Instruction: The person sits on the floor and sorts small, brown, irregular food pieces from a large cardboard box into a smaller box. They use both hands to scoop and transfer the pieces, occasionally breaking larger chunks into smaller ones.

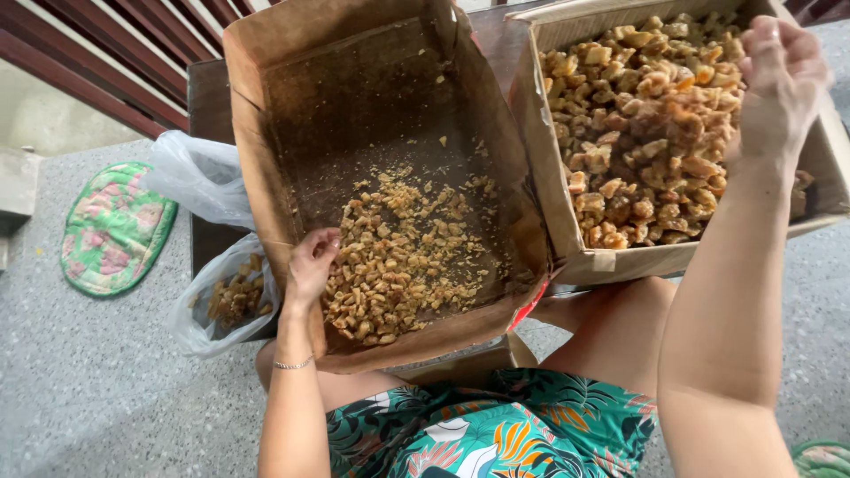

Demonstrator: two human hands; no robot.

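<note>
Biggest worry is the big cardboard box (pixel 292 106) in the middle: it sits tilted toward the person's lap, half resting on a dark low table (pixel 209 106), and only the left hand (pixel 310 265) steadies it. That hand is curled over the near wall with its fingers down among the small golden-brown chunks (pixel 398 265), gripping the cardboard rather than picking anything, as far as I can tell. If it lets go, I'd guess the box slides forward and dumps the pile onto the lap or the speckled floor (pixel 97 389).

Next, the second box (pixel 542 133) on the right, heaped with larger chunks (pixel 637 124). The right hand (pixel 779 84) hovers over it, fingers bunched; can't tell if it's pinching a piece. That box overhangs the knee, so a bump from the forearm could tip it.

Smaller stuff: the clear plastic bag (pixel 221 301) with some pieces in it slumps just beside the left wrist, mouth loose, easy to knock over. The quilted mat (pixel 115 226) lies well apart.
</note>
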